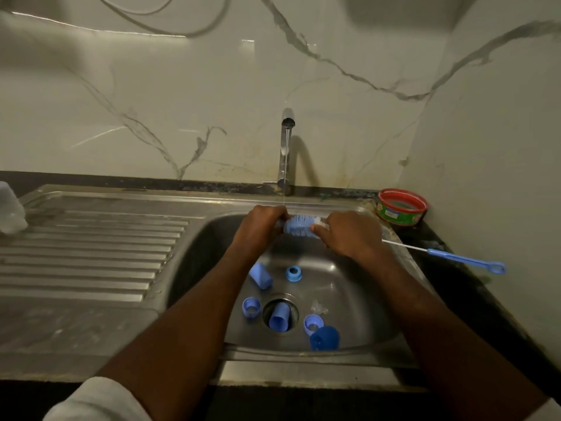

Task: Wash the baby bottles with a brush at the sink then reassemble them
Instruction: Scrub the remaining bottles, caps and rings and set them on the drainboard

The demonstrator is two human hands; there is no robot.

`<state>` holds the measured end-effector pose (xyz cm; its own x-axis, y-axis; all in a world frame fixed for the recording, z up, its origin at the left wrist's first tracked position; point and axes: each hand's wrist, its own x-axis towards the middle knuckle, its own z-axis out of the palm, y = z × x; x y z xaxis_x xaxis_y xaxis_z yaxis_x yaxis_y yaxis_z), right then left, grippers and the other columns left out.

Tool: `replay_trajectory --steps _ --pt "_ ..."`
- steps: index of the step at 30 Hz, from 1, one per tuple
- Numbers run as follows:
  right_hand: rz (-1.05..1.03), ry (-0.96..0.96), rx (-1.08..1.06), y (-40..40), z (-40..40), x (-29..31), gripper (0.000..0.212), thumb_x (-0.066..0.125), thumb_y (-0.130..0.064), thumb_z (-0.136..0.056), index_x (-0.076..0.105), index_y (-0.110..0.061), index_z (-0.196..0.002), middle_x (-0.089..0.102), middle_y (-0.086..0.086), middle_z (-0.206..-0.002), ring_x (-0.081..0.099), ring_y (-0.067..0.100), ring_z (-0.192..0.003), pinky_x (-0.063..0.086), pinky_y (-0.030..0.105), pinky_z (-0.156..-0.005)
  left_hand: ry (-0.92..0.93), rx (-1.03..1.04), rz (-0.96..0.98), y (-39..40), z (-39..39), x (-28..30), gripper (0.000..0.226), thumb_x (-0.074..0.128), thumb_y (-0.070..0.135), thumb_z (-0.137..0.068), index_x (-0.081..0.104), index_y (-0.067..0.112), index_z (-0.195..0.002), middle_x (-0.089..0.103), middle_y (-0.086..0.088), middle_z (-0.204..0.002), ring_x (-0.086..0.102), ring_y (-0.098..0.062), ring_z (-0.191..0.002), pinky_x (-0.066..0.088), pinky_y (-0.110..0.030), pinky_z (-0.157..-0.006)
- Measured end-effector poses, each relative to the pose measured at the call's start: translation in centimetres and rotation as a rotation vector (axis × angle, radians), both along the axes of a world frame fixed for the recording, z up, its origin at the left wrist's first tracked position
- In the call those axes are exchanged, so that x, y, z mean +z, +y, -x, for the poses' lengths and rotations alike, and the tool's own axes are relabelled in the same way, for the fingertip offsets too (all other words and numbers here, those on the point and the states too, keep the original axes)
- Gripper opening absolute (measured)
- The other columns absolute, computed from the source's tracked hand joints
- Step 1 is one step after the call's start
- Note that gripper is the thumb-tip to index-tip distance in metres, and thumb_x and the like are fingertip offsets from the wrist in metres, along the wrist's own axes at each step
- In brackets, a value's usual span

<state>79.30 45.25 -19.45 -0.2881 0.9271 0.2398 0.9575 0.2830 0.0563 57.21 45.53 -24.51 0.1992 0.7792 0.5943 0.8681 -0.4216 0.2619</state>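
Over the sink basin (358, 299) both hands hold a blue-and-white bottle brush (300, 226) under the thin stream from the tap (285, 147). My left hand (261, 223) curls round the left end of the bristle head. My right hand (349, 235) pinches the right end of the head, and the wire stem and blue handle (467, 260) stick out to the right. In the basin lie light blue caps (261, 276), one in the drain (279, 320), blue collar rings (294, 273), a dark blue cap (324, 338) and a clear teat (318, 306).
A ribbed steel drainboard (91, 253) stretches left, with a clear bottle (10, 209) at its far left edge. A red-rimmed round tub (402, 206) stands on the dark counter at the back right corner. Marble-patterned walls close in behind and to the right.
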Motion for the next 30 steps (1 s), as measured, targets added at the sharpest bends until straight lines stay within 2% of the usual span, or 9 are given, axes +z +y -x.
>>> replay_trajectory --steps 5,9,14,17,20,23,26,28,30 --pt "-0.042 -0.079 0.041 -0.8 -0.9 1.6 0.053 0.039 -0.065 -0.099 0.068 -0.022 -0.110 0.069 0.004 -0.103 0.063 0.022 -0.090 0.046 0.036 -0.077 -0.028 0.129 0.027 0.5 -0.1 -0.5 0.019 0.073 0.017 -0.090 0.067 0.019 -0.107 0.070 -0.006 -0.104 0.066 -0.020 -0.094 0.049 -0.027 -0.078" --pt "-0.026 -0.094 -0.032 -1.0 -2.7 2.1 0.043 0.046 -0.055 -0.102 0.067 -0.019 -0.112 0.069 0.004 -0.109 0.063 0.020 -0.095 0.037 0.032 -0.076 -0.092 0.234 0.180 0.9 1.8 -1.7 0.027 0.075 0.026 -0.089 0.067 0.020 -0.114 0.069 -0.004 -0.109 0.065 -0.015 -0.096 0.054 -0.033 -0.088" --pt "0.021 0.020 -0.076 -0.9 -2.2 -0.2 0.041 0.045 -0.058 -0.100 0.068 -0.024 -0.105 0.069 0.003 -0.104 0.063 0.020 -0.092 0.051 0.038 -0.084 -0.395 0.143 0.134 1.1 0.0 -1.1 0.031 0.078 0.033 -0.088 0.074 0.015 -0.113 0.075 0.000 -0.103 0.064 -0.001 -0.087 0.043 -0.007 -0.076" --pt "-0.010 0.015 -0.084 -1.1 -1.8 -0.4 0.043 0.044 -0.058 -0.100 0.067 -0.024 -0.113 0.069 0.004 -0.111 0.064 0.021 -0.099 0.045 0.036 -0.081 -0.465 0.133 0.183 1.1 -0.4 -1.1 0.034 0.081 0.032 -0.085 0.075 0.014 -0.113 0.076 0.000 -0.103 0.068 -0.007 -0.092 0.048 -0.014 -0.081" --pt "0.038 0.020 -0.083 -1.2 -1.6 -0.9 0.047 0.044 -0.060 -0.100 0.066 -0.024 -0.120 0.069 0.005 -0.116 0.064 0.022 -0.103 0.049 0.039 -0.090 -0.513 0.182 0.266 1.2 -0.2 -1.9 0.032 0.082 0.030 -0.084 0.074 0.011 -0.109 0.076 -0.005 -0.103 0.069 -0.013 -0.095 0.052 -0.022 -0.083" --pt "0.023 0.053 -0.066 -1.5 -1.4 -1.0 0.046 0.045 -0.059 -0.100 0.067 -0.023 -0.118 0.069 0.004 -0.114 0.064 0.022 -0.102 0.051 0.041 -0.092 -0.452 0.168 0.218 0.6 0.0 -0.9 0.027 0.073 0.032 -0.093 0.073 0.011 -0.111 0.074 -0.003 -0.099 0.068 -0.012 -0.091 0.052 -0.025 -0.084" --pt "-0.052 0.069 -0.053 -2.1 -1.2 -0.6 0.042 0.044 -0.058 -0.101 0.068 -0.024 -0.110 0.069 0.004 -0.107 0.064 0.021 -0.097 0.049 0.038 -0.084 -0.314 0.154 0.140 -0.8 -0.1 1.1 0.025 0.064 0.028 -0.099 0.069 0.012 -0.118 0.070 -0.002 -0.100 0.064 -0.011 -0.090 0.053 -0.030 -0.087" --pt "-0.015 0.066 -0.039 -2.7 -0.9 -0.5 0.043 0.045 -0.059 -0.099 0.067 -0.025 -0.113 0.069 0.004 -0.109 0.064 0.022 -0.099 0.051 0.040 -0.087 -0.103 0.209 0.340 -2.0 -0.5 0.8 0.027 0.067 0.026 -0.096 0.066 0.013 -0.120 0.069 -0.006 -0.105 0.066 -0.015 -0.093 0.056 -0.033 -0.087" --pt "0.058 0.057 -0.017 -3.6 -0.7 -0.9 0.042 0.051 -0.057 -0.098 0.066 -0.024 -0.119 0.068 0.003 -0.117 0.063 0.023 -0.105 0.050 0.040 -0.091 0.010 0.279 0.550 -3.4 -0.5 0.0 0.029 0.074 0.022 -0.090 0.065 0.009 -0.115 0.068 -0.007 -0.104 0.068 -0.016 -0.086 0.058 -0.027 -0.073"
